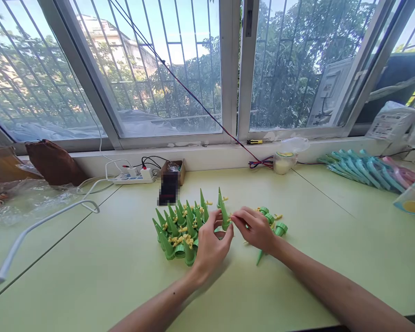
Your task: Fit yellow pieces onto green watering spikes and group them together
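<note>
The grip of the left hand (211, 242) is closed around a green spike (223, 212), between the counter's (297, 286) far and near edges; a yellow piece (229, 219) is pinched by the right hand (257, 229). Light, stiff plastic is suggested, best held by the base, partly hidden.

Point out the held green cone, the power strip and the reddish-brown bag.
Held green cone (223, 213), head view: middle of its tapering side.
Power strip (134, 181), head view: front edge of its white body.
Reddish-brown bag (56, 163), head view: middle of its front.
</note>
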A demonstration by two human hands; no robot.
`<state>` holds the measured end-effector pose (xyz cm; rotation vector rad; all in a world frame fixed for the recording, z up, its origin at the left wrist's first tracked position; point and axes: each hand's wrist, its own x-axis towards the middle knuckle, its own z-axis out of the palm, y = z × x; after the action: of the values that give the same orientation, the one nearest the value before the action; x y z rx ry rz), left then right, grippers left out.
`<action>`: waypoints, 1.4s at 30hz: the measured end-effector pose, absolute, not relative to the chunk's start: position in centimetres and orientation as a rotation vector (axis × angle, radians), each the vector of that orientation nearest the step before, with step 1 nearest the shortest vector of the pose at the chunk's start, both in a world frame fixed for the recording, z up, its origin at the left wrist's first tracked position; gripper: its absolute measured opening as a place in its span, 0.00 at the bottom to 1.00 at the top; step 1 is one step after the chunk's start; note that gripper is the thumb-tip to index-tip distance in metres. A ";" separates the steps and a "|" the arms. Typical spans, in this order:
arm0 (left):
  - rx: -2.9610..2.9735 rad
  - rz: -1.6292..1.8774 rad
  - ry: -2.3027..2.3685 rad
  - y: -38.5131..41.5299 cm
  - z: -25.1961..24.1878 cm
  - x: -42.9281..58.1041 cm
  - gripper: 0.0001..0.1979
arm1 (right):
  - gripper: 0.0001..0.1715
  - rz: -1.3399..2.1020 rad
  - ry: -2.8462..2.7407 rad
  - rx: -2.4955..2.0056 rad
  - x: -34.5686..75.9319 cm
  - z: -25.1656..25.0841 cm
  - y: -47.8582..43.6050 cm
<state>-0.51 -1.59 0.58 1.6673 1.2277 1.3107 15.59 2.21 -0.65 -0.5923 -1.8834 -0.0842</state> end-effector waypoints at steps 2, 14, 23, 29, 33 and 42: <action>1.651 1.329 1.213 -1.5 0.3 -0.5 0.20 | 0.08 -0.085 -1.876 -0.597 15.7 -0.7 2.4; 1.605 1.388 1.238 -1.2 -0.4 -0.6 0.19 | 0.09 -0.049 -1.837 -0.643 15.5 -1.4 2.6; 1.690 1.424 1.327 -1.4 0.0 -0.6 0.16 | 0.13 0.028 -1.856 -0.708 15.5 -1.3 2.5; 1.725 1.429 1.351 -1.5 -0.2 -0.6 0.15 | 0.17 0.117 -1.888 -0.776 15.5 -1.6 2.7; 1.742 1.417 1.358 -1.5 -0.1 -0.6 0.14 | 0.18 0.150 -1.917 -0.804 15.6 -1.7 2.8; 1.695 1.506 1.355 -1.0 0.0 -0.6 0.15 | 0.13 0.108 -1.960 -0.774 15.5 -1.4 2.8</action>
<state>-0.59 -0.99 0.02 1.6946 1.3548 1.5058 15.54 2.77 -1.44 -0.7744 -1.9595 0.1081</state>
